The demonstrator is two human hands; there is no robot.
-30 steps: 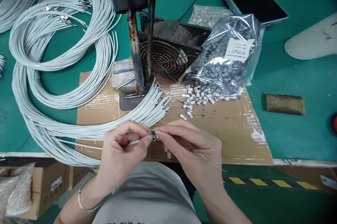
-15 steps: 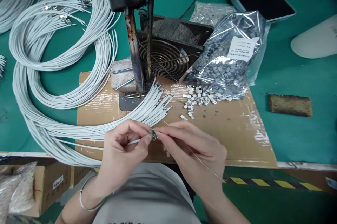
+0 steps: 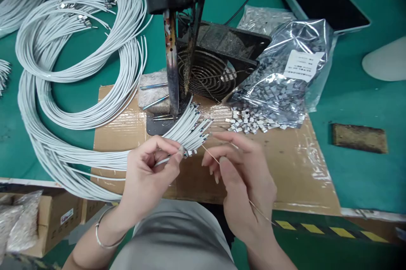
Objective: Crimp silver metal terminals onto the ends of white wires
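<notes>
My left hand (image 3: 152, 177) pinches a white wire (image 3: 162, 161) close to its end between thumb and forefinger. Small metal bits show just past the fingertips, too small to make out fully. A thin strand of solder wire (image 3: 209, 154) runs through my right hand (image 3: 249, 181), passing behind the thumb, with the fingers loosely curled and apart from the left hand. Behind both hands fans a bundle of white wires (image 3: 104, 159), their tips near the soldering iron (image 3: 173, 79), which points downward from its holder. Loose small metal connectors (image 3: 250, 122) lie beyond my right hand.
A black fan (image 3: 206, 71) stands behind the iron, beside a clear bag (image 3: 272, 88) of metal connectors. Coiled white wires (image 3: 28, 50) cover the left. Cardboard (image 3: 285, 168) lies beneath the hands. A phone (image 3: 326, 1) and a brown block (image 3: 360, 138) are at right.
My right hand has drawn away from the left fingertips to the right, its fingers spreading, with the solder wire still in it. My left hand keeps its pinch. The view has shifted slightly.
</notes>
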